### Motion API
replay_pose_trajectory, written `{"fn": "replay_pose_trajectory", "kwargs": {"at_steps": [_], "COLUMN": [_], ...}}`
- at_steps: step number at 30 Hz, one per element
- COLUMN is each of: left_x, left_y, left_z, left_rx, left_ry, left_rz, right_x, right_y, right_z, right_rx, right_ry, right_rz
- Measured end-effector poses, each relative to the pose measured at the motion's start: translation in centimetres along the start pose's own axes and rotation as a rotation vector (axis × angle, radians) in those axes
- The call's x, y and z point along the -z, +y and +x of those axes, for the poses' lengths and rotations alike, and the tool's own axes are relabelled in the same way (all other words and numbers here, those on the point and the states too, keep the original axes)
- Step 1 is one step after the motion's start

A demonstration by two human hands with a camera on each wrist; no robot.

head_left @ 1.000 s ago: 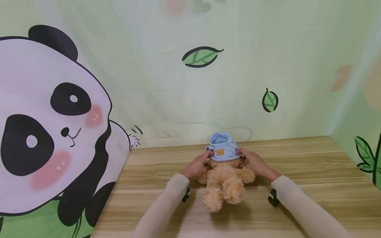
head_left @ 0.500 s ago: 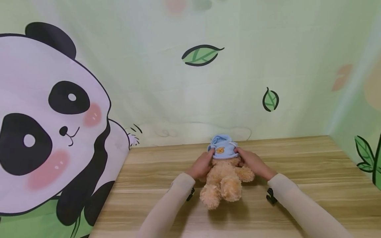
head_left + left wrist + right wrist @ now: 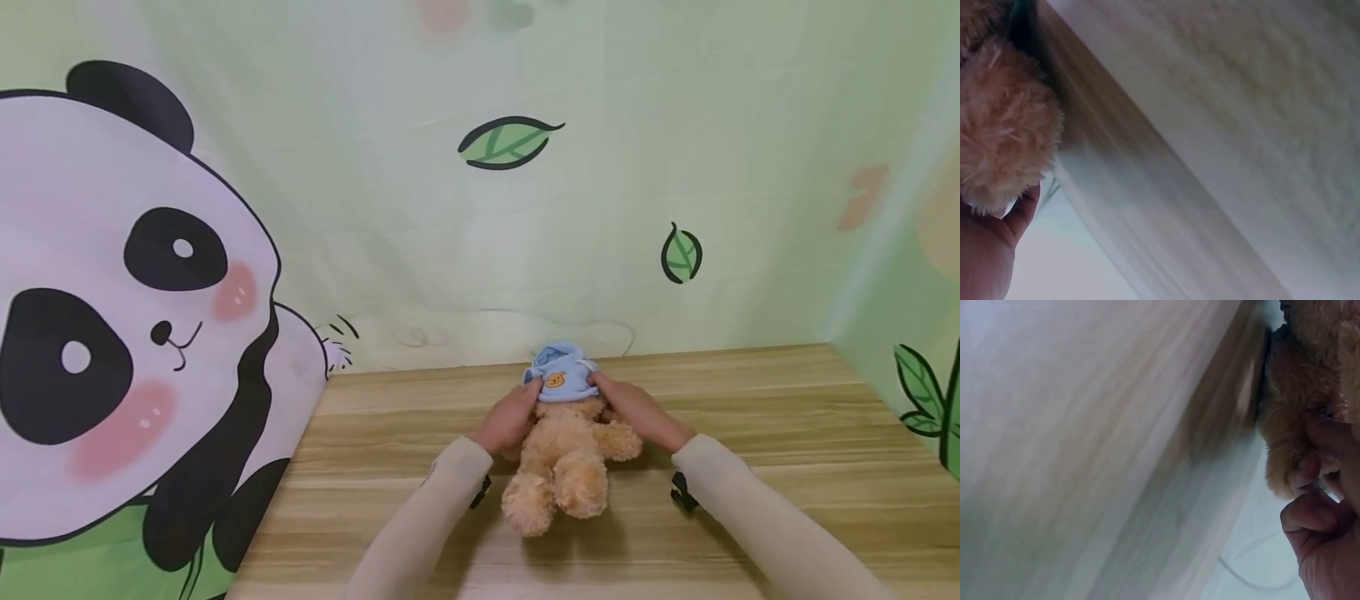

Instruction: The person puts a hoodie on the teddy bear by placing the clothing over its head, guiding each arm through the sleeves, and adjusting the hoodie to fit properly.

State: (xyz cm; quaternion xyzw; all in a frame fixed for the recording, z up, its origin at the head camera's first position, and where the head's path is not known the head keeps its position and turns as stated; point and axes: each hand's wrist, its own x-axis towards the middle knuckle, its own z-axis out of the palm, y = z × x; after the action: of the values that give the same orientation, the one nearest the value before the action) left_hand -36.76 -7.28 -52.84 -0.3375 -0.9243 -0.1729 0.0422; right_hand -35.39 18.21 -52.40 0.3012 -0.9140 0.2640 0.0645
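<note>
Compared with 1.0 s ago, the blue garment [image 3: 573, 375] is sitting slightly lower in the frame, the left hand [image 3: 510, 417] is lying closer in, now mostly hiding one plush arm, and the legs are showing a bit further left. Both forearms are reaching up from the bottom edge and angling inward; left hand and right hand [image 3: 641, 408] are gripping the garment's sides, thumbs in front, other fingers mostly hidden. Counting: one plush toy [image 3: 566, 433], lower center over the table [image 3: 390, 408], one garment, two hands, two pale sleeves [image 3: 420, 517].
</note>
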Motion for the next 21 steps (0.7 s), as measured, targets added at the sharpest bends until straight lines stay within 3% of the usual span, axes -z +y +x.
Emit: {"fn": "replay_pose_trajectory", "kwargs": {"at_steps": [5, 9, 16, 19, 21], "left_x": [0.05, 0.20, 0.44, 0.42, 0.36], "left_y": [0.13, 0.26, 0.43, 0.42, 0.40], "left_z": [-0.27, -0.58, -0.98, -1.01, -1.01], "left_rx": [-0.004, -0.020, -0.034, -0.025, -0.021], "left_ry": [-0.001, -0.009, -0.020, -0.039, -0.048], "left_rz": [0.026, 0.068, 0.095, 0.083, 0.087], "right_x": [0.30, 0.20, -0.25, -0.19, -0.07], "right_y": [-0.83, -1.17, -0.86, -0.75, -0.77], "right_z": [0.23, 0.11, -0.20, -0.04, 0.19], "right_rx": [-0.063, -0.090, 0.045, 0.056, -0.005], "right_ry": [-0.047, -0.021, 0.095, 0.098, 0.068], "right_rz": [0.023, 0.056, 0.115, 0.114, 0.116]}}
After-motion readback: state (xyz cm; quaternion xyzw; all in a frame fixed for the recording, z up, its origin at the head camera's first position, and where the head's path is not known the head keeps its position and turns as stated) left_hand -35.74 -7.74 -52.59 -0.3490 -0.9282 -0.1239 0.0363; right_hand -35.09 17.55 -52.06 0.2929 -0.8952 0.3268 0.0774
